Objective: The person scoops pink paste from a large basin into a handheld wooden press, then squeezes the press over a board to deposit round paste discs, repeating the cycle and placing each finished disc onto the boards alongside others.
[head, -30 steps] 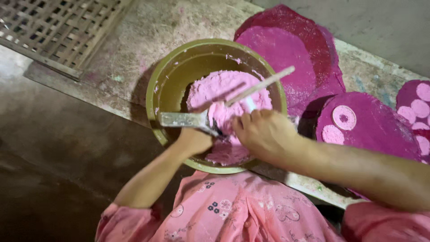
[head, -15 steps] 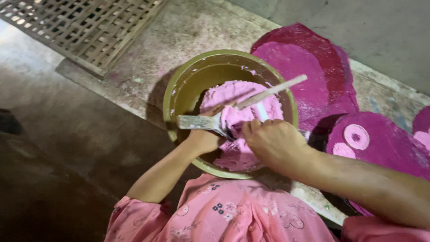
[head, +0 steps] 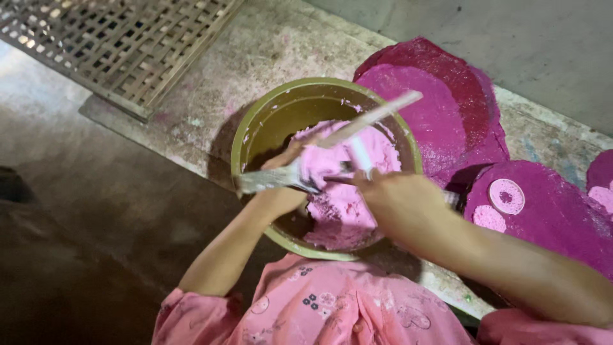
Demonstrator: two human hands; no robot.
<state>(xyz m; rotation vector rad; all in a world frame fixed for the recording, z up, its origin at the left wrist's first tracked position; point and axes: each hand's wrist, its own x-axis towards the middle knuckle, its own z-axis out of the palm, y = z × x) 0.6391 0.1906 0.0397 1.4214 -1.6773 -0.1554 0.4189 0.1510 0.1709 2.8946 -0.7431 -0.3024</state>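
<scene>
Pink paste (head: pixel 345 191) is heaped inside an olive-green round bowl (head: pixel 268 121), which sits on a stained concrete ledge (head: pixel 255 51) right in front of the person. The left hand (head: pixel 278 195) is closed around a flat, paste-smeared tool (head: pixel 265 181) whose blade is seen sticking out to the left across the bowl's near-left rim; the fingers are curled tight on it, thumb toward the paste. The right hand (head: pixel 399 201) is placed over the bowl's right rim, fingers bent down toward the paste; a thin white stick (head: pixel 359 153) is seen just above the knuckles, but whether it is pinched cannot be told, the fingertips being hidden. A long pale wooden stick (head: pixel 373 116) is laid slanting across the bowl, its lower end in the paste, its upper end past the far-right rim. Both hands are close together over the paste, nearly touching.

Magenta-stained round sheets (head: pixel 434 108) are stacked just beside the bowl on its far right. Another magenta sheet (head: pixel 543 211) is seen to the right, with small pink discs (head: pixel 506 195) lying on it. A woven bamboo lattice (head: pixel 121 38) is lying at upper left, well apart from the bowl. Pink flowered sleeves (head: pixel 332 306) are visible at the bottom edge.
</scene>
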